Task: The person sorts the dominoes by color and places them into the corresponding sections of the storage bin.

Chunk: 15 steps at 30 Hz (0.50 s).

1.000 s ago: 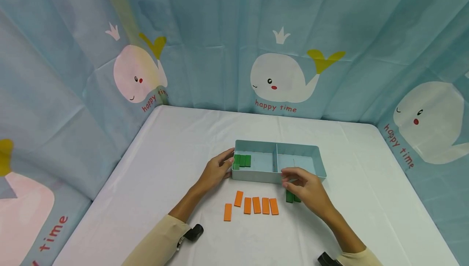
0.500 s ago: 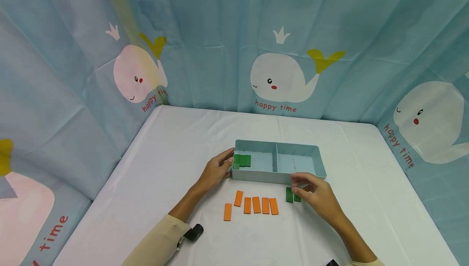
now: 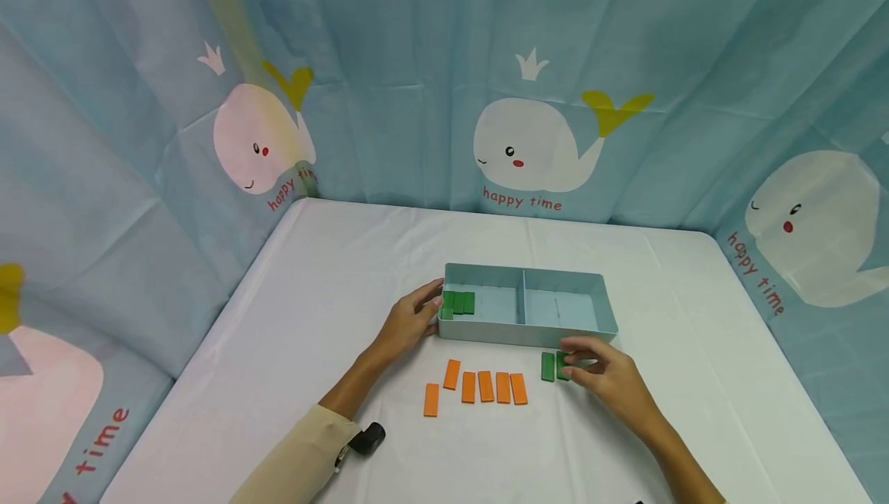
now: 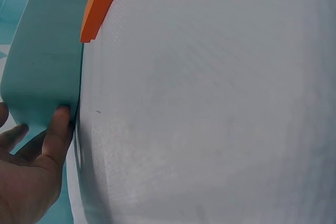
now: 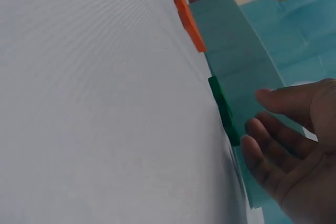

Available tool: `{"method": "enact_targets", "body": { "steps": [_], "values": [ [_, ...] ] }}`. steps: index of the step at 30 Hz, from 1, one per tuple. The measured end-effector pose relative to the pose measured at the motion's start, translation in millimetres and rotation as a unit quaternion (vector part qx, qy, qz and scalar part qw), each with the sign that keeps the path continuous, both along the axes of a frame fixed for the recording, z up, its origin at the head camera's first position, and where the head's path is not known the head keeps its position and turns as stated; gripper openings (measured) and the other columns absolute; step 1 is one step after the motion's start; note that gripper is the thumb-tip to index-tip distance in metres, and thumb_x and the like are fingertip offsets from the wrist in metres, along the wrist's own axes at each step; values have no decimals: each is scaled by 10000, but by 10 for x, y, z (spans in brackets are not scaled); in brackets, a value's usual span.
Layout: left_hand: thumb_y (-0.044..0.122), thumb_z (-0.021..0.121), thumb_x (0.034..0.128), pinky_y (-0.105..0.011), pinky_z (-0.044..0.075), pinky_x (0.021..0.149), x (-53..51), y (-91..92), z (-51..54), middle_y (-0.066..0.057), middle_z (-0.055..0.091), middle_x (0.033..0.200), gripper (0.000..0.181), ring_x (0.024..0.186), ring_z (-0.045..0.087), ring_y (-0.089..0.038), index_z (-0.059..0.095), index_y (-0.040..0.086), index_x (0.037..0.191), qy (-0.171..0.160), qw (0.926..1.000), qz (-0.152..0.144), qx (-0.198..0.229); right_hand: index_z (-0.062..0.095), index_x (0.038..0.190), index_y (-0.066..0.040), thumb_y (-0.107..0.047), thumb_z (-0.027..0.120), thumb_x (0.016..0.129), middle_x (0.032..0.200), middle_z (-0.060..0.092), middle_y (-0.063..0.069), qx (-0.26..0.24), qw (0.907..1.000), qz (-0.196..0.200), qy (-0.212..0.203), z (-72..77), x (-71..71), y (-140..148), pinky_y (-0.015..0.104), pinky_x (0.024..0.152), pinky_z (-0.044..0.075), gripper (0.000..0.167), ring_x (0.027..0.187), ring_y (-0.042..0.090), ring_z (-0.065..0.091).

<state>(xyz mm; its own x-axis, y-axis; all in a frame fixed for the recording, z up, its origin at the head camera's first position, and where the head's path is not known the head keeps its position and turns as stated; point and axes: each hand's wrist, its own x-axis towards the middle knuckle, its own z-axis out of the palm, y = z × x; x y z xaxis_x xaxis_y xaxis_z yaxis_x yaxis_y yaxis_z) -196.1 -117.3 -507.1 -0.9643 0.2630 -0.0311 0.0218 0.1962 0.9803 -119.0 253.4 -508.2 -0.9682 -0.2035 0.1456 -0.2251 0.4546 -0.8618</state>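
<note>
A light blue box (image 3: 528, 334) with two compartments stands on the white table. My left hand (image 3: 406, 323) rests against its left end, the fingertips touching the outer wall in the left wrist view. Several green tiles (image 3: 460, 303) lie in the left compartment beside that end. In front of the box, two more green tiles (image 3: 548, 367) lie side by side on the cloth. My right hand (image 3: 614, 380) hovers at the right one, thumb and fingers apart with nothing between them. In the right wrist view, fingertips come close to the green tiles (image 5: 224, 111); contact cannot be told.
Several orange tiles (image 3: 485, 387) lie in a loose row in front of the box, left of the green pair. A divider (image 3: 521, 299) splits the box. Blue curtains (image 3: 389, 103) with whale prints hang behind and beside the table.
My right hand has drawn back from above the box's front wall, down and right to the green pair, now more exposed. My left hand has stayed at the box's end.
</note>
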Motion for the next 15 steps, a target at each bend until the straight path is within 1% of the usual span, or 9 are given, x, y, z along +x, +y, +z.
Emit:
{"method": "enact_targets", "body": {
  "steps": [4,9,12,15],
  "values": [
    [284,516,1146,-428,601,1032,-5,-8,1,-127,424,1673,535,1476,493,-325,403,156,1653,3,10000,-17,9,710,1317,-93,-98,855,906,1221,742,69,263,9996,-93,-20,-29,3,18,251,757,630,437,1043,159,704],
    [288,521,1144,-438,598,1035,-12,-11,16,-130,429,1669,540,1472,498,-318,402,156,1654,-76,10000,-28,-15,723,1300,-94,-66,871,873,1205,745,66,608,9979,-239,-35,-44,-3,39,242,750,617,453,999,123,690],
    [281,522,1144,-454,592,1041,-16,-4,20,-150,429,1665,545,1474,496,-339,395,139,1655,-77,10000,-31,-2,724,1305,-97,-57,873,863,1222,745,61,742,9966,-319,-183,-37,-8,43,241,747,612,468,987,108,685],
    [286,522,1143,-469,584,1054,-23,5,13,-163,423,1665,552,1482,485,-352,389,132,1656,-93,9999,-37,22,721,1314,-101,-58,880,856,1230,742,68,822,9955,-360,-307,-19,-11,43,238,742,607,486,979,130,687]
  ]
}}
